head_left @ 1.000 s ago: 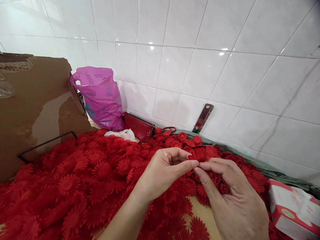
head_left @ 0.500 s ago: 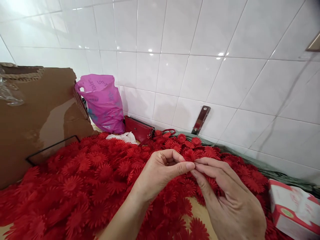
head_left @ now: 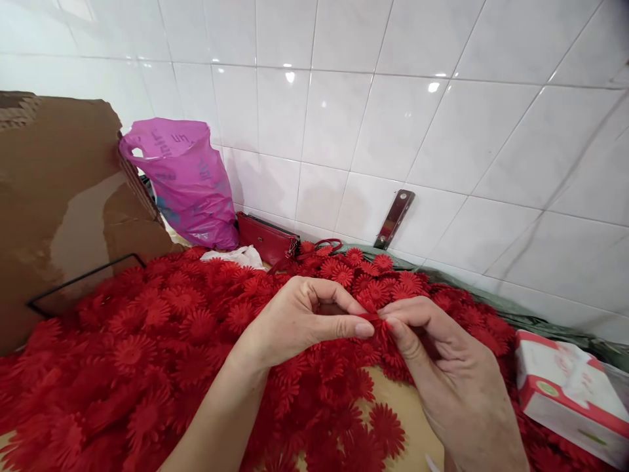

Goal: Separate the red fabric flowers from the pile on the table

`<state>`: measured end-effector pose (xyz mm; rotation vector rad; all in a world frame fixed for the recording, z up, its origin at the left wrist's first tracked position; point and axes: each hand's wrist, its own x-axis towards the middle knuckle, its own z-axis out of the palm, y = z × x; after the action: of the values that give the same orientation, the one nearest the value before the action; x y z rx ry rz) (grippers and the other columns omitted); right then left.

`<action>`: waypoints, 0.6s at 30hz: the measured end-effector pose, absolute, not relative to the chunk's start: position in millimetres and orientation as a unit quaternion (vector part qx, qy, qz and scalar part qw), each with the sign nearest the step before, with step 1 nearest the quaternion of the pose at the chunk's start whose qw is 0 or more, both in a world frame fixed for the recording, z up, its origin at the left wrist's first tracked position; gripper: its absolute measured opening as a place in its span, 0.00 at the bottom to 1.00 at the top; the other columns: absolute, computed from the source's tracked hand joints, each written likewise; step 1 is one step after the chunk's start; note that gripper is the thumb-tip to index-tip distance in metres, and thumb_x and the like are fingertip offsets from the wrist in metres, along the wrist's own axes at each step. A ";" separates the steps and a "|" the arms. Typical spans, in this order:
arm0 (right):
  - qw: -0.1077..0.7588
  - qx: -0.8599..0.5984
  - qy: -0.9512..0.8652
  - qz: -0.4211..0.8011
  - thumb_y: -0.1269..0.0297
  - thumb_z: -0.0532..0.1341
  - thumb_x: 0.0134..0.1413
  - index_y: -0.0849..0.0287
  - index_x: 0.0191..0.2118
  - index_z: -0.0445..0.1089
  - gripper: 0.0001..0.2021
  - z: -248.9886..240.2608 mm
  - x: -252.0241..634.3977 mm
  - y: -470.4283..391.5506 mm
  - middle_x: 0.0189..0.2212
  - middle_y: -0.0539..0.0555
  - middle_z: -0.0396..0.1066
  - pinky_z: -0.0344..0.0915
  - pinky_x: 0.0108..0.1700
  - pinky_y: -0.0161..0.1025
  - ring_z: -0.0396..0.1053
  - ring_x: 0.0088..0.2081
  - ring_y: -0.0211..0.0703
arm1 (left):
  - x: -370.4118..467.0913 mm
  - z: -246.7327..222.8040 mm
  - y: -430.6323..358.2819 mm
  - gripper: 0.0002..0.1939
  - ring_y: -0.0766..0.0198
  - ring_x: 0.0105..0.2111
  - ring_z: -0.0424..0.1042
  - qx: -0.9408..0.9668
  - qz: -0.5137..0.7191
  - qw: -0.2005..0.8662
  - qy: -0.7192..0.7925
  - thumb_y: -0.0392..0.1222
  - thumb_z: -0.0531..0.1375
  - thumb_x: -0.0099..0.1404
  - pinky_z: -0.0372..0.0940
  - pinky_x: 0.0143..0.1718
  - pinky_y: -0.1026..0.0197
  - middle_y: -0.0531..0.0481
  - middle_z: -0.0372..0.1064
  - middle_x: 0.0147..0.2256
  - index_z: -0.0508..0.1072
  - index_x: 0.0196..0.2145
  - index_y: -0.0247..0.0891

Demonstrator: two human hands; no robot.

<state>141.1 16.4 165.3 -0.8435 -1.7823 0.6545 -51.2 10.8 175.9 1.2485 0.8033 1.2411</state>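
Note:
Between my two hands is a red fabric flower (head_left: 377,321), its petals bunched at the fingertips. My left hand (head_left: 307,321) pinches its left side with thumb and forefinger. From the right, my right hand (head_left: 442,360) grips the same flower between thumb and fingers. Part of the flower is hidden behind the fingertips. Under and around both hands spreads a deep heap of similar red flowers (head_left: 187,328), and one loose flower (head_left: 386,429) lies on the tan tabletop (head_left: 417,426) just below.
A cardboard box (head_left: 59,216) stands at the left with a thin black metal frame before it. Behind the heap are a pink plastic bag (head_left: 189,183), a red purse (head_left: 268,239) and a white tiled wall (head_left: 329,118). A tissue box (head_left: 565,393) sits at the right.
The view has tilted down and shifted slightly. My fingers have turned the flower, whose petals now show gathered between them, and the fingertips are a little farther apart.

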 end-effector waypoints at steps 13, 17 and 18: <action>0.484 -0.359 -0.719 0.346 0.54 0.59 0.66 0.54 0.33 0.72 0.13 165.3 139.8 14.0 0.31 0.50 0.73 0.64 0.37 0.36 0.69 0.34 0.42 | -49.1 163.7 2.8 0.15 0.65 0.30 0.75 0.534 0.532 0.555 0.353 0.50 0.74 0.55 0.68 0.37 0.63 0.50 0.78 0.28 0.78 0.30 0.36; 0.473 -0.352 -0.723 0.361 0.53 0.58 0.66 0.55 0.33 0.71 0.14 167.6 140.4 12.6 0.29 0.49 0.71 0.63 0.36 0.36 0.66 0.32 0.40 | -44.2 144.0 -8.5 0.16 0.67 0.30 0.73 0.457 0.588 0.579 0.330 0.51 0.73 0.57 0.68 0.39 0.64 0.52 0.75 0.28 0.76 0.30 0.37; 0.469 -0.350 -0.726 0.361 0.53 0.58 0.66 0.55 0.33 0.70 0.14 168.4 139.6 11.8 0.29 0.49 0.70 0.62 0.36 0.36 0.65 0.32 0.40 | -44.0 138.4 -12.7 0.16 0.68 0.29 0.72 0.421 0.605 0.594 0.323 0.50 0.74 0.55 0.68 0.39 0.65 0.54 0.73 0.28 0.75 0.30 0.37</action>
<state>139.6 11.8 168.4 -0.8571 -1.7811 0.8849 -44.0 -12.7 138.4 0.9779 0.7518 1.4063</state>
